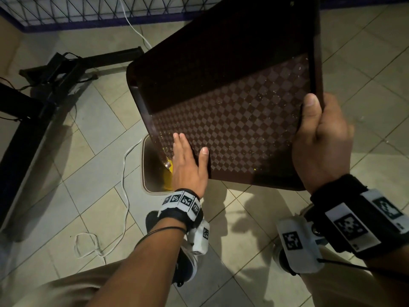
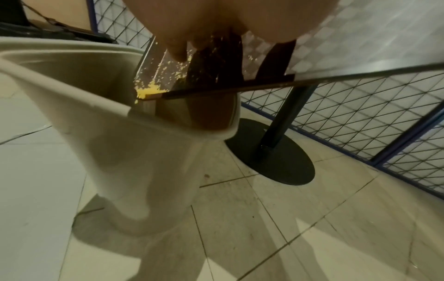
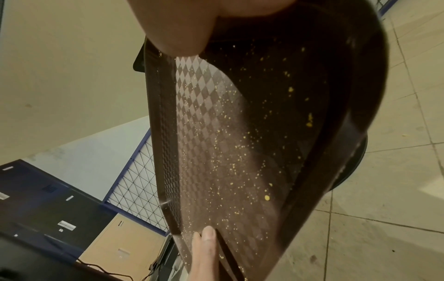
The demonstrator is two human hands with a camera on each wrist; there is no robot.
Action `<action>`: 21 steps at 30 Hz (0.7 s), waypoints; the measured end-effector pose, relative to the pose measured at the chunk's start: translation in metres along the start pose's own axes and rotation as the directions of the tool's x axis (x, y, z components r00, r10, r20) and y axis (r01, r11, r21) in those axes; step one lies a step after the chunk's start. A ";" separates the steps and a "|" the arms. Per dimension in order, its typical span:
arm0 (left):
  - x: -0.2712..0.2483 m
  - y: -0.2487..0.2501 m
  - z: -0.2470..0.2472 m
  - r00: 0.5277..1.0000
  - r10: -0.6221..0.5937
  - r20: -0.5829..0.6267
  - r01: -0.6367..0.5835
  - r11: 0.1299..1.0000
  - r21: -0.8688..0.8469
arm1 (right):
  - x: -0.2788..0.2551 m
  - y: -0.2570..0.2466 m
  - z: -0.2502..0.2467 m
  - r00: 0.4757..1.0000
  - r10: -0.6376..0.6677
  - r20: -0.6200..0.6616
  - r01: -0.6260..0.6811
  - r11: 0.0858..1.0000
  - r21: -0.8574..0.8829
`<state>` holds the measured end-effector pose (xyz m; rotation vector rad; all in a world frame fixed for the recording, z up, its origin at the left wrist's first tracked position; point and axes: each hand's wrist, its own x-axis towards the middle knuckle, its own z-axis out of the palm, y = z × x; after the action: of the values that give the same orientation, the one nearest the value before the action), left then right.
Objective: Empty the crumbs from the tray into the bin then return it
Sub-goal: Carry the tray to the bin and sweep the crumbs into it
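Observation:
A dark brown tray [image 1: 243, 120] with a checkered floor is tilted, its lower left corner hanging over a beige bin [image 1: 147, 173]. Yellow crumbs [image 1: 167, 166] gather at that low corner, and fine specks dot the tray [image 3: 228, 152]. My right hand [image 1: 318, 138] grips the tray's right rim, thumb on the inside. My left hand [image 1: 188, 160] lies flat on the tray floor near the low corner, fingers straight. In the left wrist view the crumbs [image 2: 147, 91] sit at the tray corner right above the bin [image 2: 72, 79].
Tiled floor all around. A white cable [image 1: 125, 180] snakes left of the bin. Black table legs and a frame [image 1: 55, 72] stand at the left. A wire mesh fence [image 1: 77, 9] runs along the back. A round black stand base [image 2: 271, 152] sits behind the bin.

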<state>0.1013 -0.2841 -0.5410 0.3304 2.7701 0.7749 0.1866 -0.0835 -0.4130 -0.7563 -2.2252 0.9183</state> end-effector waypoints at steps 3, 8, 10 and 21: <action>-0.002 -0.009 0.009 0.991 -0.098 0.086 0.089 0.991 0.101 | 0.001 0.001 0.000 1.000 -0.005 0.001 0.005 1.000 0.028; -0.004 -0.037 0.005 0.950 -0.211 0.232 0.127 0.935 0.331 | 0.006 0.002 -0.005 0.998 -0.039 -0.052 0.040 0.999 0.020; -0.005 -0.045 -0.002 0.936 -0.205 0.286 0.088 0.923 0.375 | 0.006 0.000 -0.007 0.996 -0.070 -0.053 0.070 0.998 -0.002; 0.013 -0.058 -0.014 0.962 -0.121 0.243 0.016 0.918 0.396 | 0.004 -0.001 -0.009 0.995 -0.091 -0.037 0.091 0.996 0.007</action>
<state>0.0764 -0.3348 -0.5627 0.3738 2.6444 0.1349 0.1895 -0.0777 -0.4056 -0.6575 -2.2034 0.8622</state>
